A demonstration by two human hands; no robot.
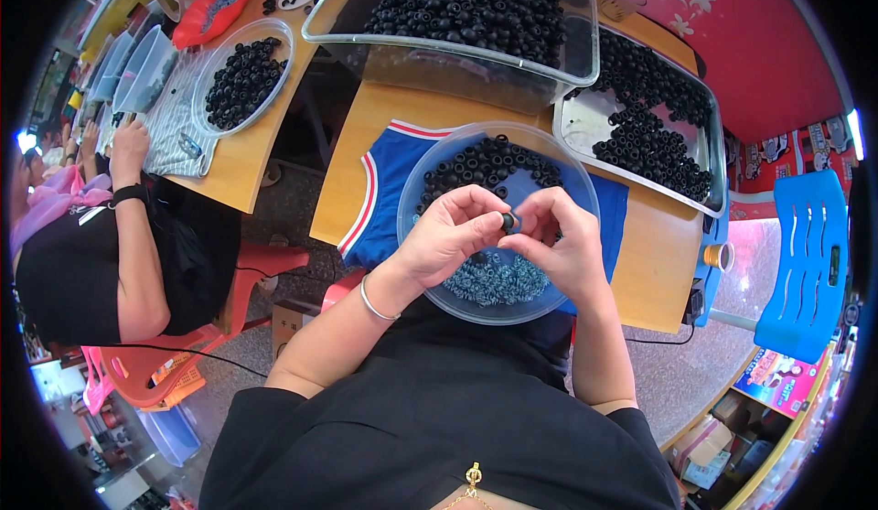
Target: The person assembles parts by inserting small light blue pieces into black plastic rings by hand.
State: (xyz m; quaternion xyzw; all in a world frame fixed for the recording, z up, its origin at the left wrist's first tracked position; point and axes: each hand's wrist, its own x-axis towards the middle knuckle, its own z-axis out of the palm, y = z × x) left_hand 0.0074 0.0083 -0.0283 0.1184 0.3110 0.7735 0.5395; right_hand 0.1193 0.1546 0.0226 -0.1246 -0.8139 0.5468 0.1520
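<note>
My left hand (448, 234) pinches a small round black part (508, 222) with a hole, between thumb and forefinger. Against its right side my right hand (562, 236) has thumb and forefinger closed on a small bluish-grey piece, mostly hidden by the fingers. Both hands are over a round transparent tub (409, 194). Black ring-like parts (485, 161) fill its far side, and a heap of small bluish-grey pieces (494, 281) lies on its near side. The tub rests on a blue garment (384, 181) with red and white trim.
Behind the tub stands a large transparent bin (448, 66) of black parts; to its right is a metal tray (585, 130) of more. A blue chair (805, 263) is at right. On the left, another person (137, 272) sits at a table with a tub (203, 107) of black parts.
</note>
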